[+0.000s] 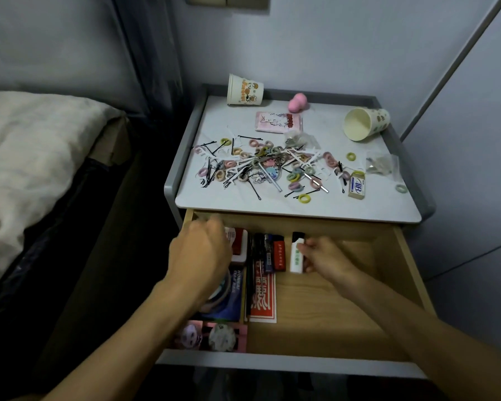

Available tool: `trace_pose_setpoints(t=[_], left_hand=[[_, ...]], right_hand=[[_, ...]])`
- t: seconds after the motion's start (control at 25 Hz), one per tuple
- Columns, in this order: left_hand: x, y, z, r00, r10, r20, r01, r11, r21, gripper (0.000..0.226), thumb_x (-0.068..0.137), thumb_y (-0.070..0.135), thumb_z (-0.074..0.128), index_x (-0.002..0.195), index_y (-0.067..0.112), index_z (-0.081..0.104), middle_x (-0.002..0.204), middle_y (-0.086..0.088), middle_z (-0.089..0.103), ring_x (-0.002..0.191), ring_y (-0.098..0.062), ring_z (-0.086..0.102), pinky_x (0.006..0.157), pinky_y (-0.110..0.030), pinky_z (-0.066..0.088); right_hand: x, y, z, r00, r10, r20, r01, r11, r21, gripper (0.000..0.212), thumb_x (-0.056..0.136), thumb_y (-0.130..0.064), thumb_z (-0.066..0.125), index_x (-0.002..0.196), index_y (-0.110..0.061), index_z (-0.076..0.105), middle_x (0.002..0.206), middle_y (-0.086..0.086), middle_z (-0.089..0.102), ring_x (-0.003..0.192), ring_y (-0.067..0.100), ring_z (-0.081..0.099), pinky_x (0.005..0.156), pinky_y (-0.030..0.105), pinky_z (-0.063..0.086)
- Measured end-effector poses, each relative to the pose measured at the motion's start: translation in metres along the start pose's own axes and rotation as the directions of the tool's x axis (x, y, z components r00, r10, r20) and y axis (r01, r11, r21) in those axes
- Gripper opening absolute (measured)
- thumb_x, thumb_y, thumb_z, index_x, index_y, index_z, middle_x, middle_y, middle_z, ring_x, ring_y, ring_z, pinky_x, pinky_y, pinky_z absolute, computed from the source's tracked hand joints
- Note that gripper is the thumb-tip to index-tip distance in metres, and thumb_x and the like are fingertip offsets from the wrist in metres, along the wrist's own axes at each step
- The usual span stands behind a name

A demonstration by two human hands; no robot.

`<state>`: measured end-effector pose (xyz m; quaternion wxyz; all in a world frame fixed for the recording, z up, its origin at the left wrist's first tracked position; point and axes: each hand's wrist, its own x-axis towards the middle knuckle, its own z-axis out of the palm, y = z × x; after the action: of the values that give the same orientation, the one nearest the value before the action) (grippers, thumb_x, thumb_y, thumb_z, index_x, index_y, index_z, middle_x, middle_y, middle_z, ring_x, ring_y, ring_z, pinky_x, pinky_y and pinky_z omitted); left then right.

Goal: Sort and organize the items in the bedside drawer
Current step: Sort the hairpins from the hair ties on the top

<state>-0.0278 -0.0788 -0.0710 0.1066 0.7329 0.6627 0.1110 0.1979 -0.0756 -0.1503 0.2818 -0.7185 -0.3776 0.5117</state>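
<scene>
The drawer [344, 319] stands pulled out from under the table [301, 208], its light wooden floor bare over the right half. At the middle of the drawer's back wall, the right hand [327, 256] pinches a white lighter [296, 259] between thumb and fingertips, with the lighter standing lengthwise on the drawer floor. Just left of it in the drawer lie a red lighter [278, 256] and a blue lighter [269, 254], side by side with some dark ones. A red printed packet [263, 302] lies in front of them, toward the drawer's front.

The left hand [200, 250] hangs over the drawer's back left corner with its fingers curled. It is blurred, and I cannot tell whether it has hold of anything. Beside it sits a red and white box [239, 246]. A blue pack [233, 296] lies under the wrist, and a pink box [214, 337] fills the drawer's front left corner.

On the table top above the drawer, a tangled heap of hair ties [261, 163], black pins and white picks spreads across the middle. Farther back from the drawer lie a pink packet [278, 122] and a pink sponge [298, 102]. Two paper cups lie on their sides there, one printed cup [245, 89] at the back left and a spotted cup [365, 123] at the back right. A small labelled block [357, 186] and a clear bag [382, 164] lie above the drawer's right side. A bed [26, 157] stands to the drawer's left.
</scene>
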Motion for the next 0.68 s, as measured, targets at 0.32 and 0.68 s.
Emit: trace_pose_setpoints(t=[0.32,0.68], left_hand=[[0.007,-0.01,0.016,0.982,-0.066,0.175,0.047,0.993,0.108,0.017,0.094,0.013,0.041,0.11,0.008,0.042,0.115,-0.025,0.055,0.102,-0.046,0.055,0.069,-0.04,0.033],[0.005,-0.007,0.018,0.985,-0.077,0.155,0.051,0.986,0.161,0.02,0.094,0.016,0.042,0.113,0.01,0.043,0.117,-0.025,0.053,0.105,-0.045,0.053,0.071,-0.042,0.035]], right_hand=[[0.042,0.021,0.01,0.991,-0.037,-0.131,0.016,0.987,-0.161,0.015,0.091,-0.017,0.067,0.097,-0.004,0.068,0.1,0.018,0.072,0.088,0.031,0.068,0.085,0.048,0.055],[0.039,0.014,0.016,0.982,-0.086,-0.168,0.051,0.978,-0.202,0.027,0.09,-0.012,0.069,0.069,-0.016,0.053,0.072,0.011,0.066,0.046,0.012,0.056,0.04,0.023,0.042]])
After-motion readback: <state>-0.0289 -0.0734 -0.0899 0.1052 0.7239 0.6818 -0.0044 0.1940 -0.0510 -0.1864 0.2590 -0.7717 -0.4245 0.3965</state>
